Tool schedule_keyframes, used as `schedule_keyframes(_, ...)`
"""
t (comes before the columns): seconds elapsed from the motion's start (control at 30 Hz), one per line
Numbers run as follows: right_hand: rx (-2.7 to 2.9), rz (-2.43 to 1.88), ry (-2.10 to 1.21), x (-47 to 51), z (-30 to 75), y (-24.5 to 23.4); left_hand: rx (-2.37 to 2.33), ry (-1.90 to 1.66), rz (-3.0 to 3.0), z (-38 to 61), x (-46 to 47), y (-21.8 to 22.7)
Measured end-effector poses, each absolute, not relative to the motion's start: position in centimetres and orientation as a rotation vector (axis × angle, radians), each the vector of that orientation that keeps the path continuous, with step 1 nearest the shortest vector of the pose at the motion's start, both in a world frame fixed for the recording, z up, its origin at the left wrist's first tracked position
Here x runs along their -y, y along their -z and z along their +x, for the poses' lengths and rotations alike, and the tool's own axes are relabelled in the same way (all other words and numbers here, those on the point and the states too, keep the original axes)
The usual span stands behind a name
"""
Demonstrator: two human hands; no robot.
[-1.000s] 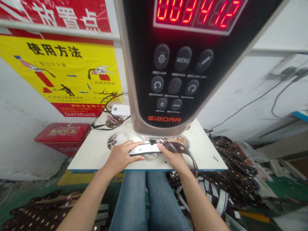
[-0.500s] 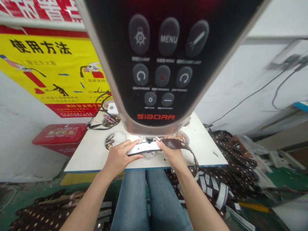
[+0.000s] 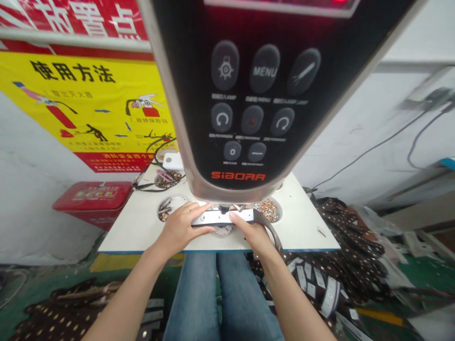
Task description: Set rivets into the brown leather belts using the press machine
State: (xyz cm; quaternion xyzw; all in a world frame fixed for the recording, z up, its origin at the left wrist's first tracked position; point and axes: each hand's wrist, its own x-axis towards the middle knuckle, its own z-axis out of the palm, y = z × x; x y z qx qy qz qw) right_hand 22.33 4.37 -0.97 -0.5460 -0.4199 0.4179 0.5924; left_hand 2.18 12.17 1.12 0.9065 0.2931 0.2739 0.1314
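Note:
A dark brown strap [image 3: 269, 225] with a white strip [image 3: 213, 217] along its end lies under the head of a SIBORA machine [image 3: 238, 184]. Small holes or metal dots show in the white strip. My left hand [image 3: 179, 227], wearing a ring, grips the strip's left end between thumb and fingers. My right hand [image 3: 250, 232] presses its thumb on the strip right of the machine's dark tip [image 3: 224, 209], its fingers partly hidden behind. From there the brown part curves down over the right wrist towards the table edge.
The white table [image 3: 305, 222] has round wells with copper-coloured rivets [image 3: 267, 210] and small metal parts [image 3: 164, 208]. Black cables [image 3: 151, 188] lie at the back left. A red box [image 3: 94, 199] stands left. Studded brown straps [image 3: 341, 237] are heaped on the right, with more [image 3: 60, 312] at lower left.
The strip has shifted right under the machine tip, and more white shows beyond my right thumb. The brown part now hangs closer to my right wrist. The view has tilted slightly.

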Motion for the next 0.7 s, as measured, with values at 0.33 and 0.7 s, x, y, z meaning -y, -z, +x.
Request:
schedule_keyframes(0.33, 1.044, -1.424, -0.941, -3.5, 23.1, 0.4, -0.828, -0.741, 2.483, 2.2, -12.5, 0.7)
schedule_keyframes(0.7, 0.859, -1.195, -0.938, -3.3, 21.1, 0.2, -0.839, -0.726, 2.418, 2.5, -10.6, -1.1)
